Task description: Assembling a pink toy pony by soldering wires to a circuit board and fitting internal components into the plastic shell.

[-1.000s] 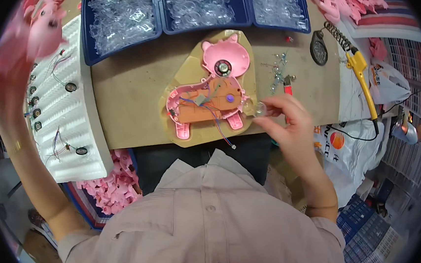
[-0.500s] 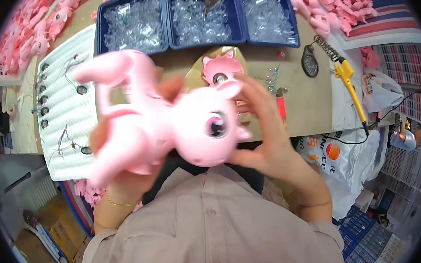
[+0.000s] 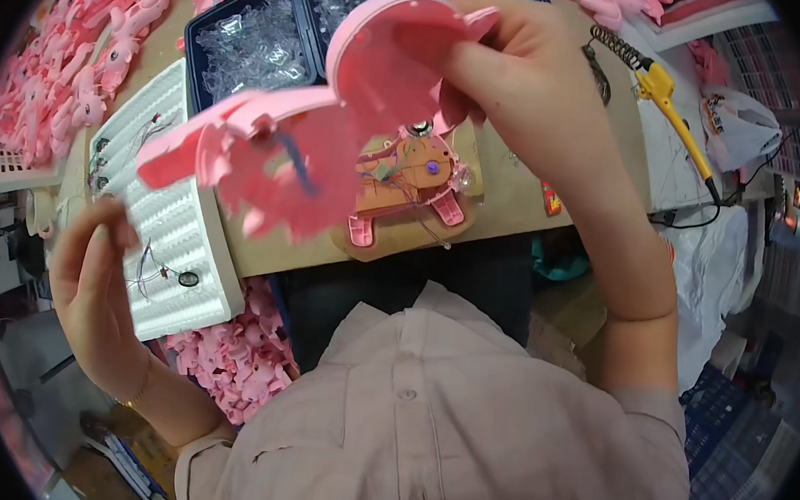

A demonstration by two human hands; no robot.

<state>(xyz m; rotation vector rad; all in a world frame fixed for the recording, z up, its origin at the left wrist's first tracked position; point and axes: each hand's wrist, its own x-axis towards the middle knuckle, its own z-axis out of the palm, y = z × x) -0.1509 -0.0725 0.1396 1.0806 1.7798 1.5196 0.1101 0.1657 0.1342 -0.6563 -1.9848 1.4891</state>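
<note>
My right hand (image 3: 518,67) grips a pink toy pony shell half (image 3: 387,52) by its head end, raised above the table. The hollow inside of the shell faces me, with a dark blue strip visible in its body part. Below it on a tan board lies another pony shell half (image 3: 450,207), holding an orange-brown insert (image 3: 391,185) with a purple round part and thin wires. The raised shell partly covers it. My left hand (image 3: 97,283) is off to the left, open and empty, its bent fingers beside the white ridged tray (image 3: 222,297).
Wired round black parts (image 3: 188,278) lie on the white tray. Blue bins (image 3: 256,46) of clear plastic pieces stand at the back. Pink shells (image 3: 53,63) pile up at the left, more (image 3: 237,355) below the table edge. A yellow soldering iron (image 3: 677,131) rests at the right.
The closed-looking pony has become a single hollow shell half in my right hand, raised and turned over. My left hand has let go and moved left. The wired half lies on the board.
</note>
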